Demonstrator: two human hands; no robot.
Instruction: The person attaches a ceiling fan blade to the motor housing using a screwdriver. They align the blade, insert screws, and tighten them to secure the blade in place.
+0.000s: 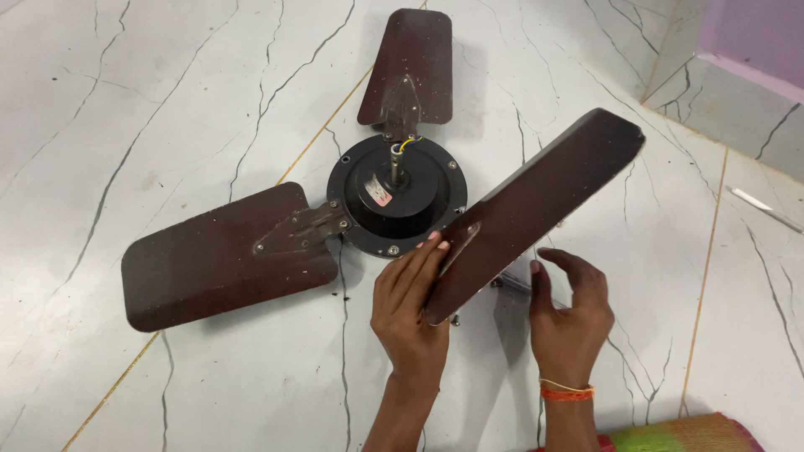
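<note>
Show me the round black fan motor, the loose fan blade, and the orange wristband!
fan motor [395, 194], head view, on its black top.
loose blade [536, 209], head view, mid-blade.
orange wristband [567, 391], head view, on the right wrist.

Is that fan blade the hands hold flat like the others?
No, tilted. The held blade rises off the floor, gripped by the left hand.

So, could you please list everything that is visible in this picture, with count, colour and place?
fan motor: one, black, round, on the floor at centre, short wires at its shaft
attached fan blades: two, dark brown, fixed to the motor, pointing left and up
loose fan blade: one, dark brown, tilted, right of the motor
floor: white marble tiles, dark veins
mat: one, green and red, bottom right corner
wall: purple, top right
left hand: holds the loose blade's near end
right hand: open, beside the blade, orange wrist thread
</note>
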